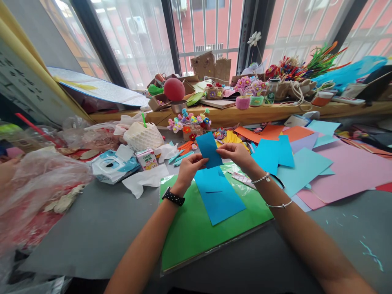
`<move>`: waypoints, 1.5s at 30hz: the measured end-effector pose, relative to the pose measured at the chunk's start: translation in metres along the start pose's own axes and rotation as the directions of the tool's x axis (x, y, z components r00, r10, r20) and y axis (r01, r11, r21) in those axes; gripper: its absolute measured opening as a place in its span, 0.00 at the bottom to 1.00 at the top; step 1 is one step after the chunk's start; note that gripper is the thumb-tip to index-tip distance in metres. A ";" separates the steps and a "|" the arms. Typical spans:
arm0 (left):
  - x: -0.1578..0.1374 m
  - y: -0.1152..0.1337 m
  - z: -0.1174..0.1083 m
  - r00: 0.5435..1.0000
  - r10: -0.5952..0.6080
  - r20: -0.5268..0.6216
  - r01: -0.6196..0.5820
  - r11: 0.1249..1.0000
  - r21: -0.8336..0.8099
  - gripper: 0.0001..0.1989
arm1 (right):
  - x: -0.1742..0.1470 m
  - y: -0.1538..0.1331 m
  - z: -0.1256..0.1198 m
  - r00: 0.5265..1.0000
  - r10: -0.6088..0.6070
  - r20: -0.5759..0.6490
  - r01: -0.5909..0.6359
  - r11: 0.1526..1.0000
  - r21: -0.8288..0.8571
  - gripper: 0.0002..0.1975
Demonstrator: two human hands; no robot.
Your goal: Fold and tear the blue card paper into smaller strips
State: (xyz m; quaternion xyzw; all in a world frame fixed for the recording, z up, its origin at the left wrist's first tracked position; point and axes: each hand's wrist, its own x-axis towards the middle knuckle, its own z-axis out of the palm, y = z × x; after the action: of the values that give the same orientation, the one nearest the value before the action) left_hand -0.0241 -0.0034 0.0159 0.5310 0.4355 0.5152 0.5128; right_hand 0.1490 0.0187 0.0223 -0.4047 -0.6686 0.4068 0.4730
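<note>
Between my two hands a small rectangle of blue paper is held up, tilted, above the green pad. My left hand pinches its lower left edge. On its right edge, the thumb and fingers of my right hand are closed. Below it, more blue paper lies on the green pad, which has a clear plastic cover. A pale ruler-like strip lies partly under my right wrist.
Coloured paper sheets spread at the right. At the left are a wipes pack, a small carton, white tissue and crumpled plastic bags. Craft flowers stand behind the pad, below a cluttered window ledge.
</note>
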 end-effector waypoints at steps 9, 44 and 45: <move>-0.001 0.002 0.000 0.991 -0.103 0.086 0.107 0.993 -0.043 0.13 | 0.002 0.003 -0.002 0.999 -0.052 0.011 0.053 0.992 -0.113 0.13; 0.002 0.000 -0.004 0.998 -0.063 -0.007 0.063 0.998 -0.004 0.16 | 0.000 -0.006 -0.004 0.991 -0.095 0.090 0.120 0.931 -0.345 0.11; 0.003 0.001 -0.005 0.998 -0.023 -0.052 0.022 1.000 -0.017 0.16 | 0.000 -0.008 -0.009 0.989 -0.088 0.118 0.128 0.910 -0.394 0.10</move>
State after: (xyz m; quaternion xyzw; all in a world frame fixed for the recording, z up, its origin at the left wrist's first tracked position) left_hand -0.0288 -0.0002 0.0168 0.5083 0.4504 0.5267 0.5113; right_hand 0.1562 0.0170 0.0317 -0.4348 -0.7815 0.2537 0.3685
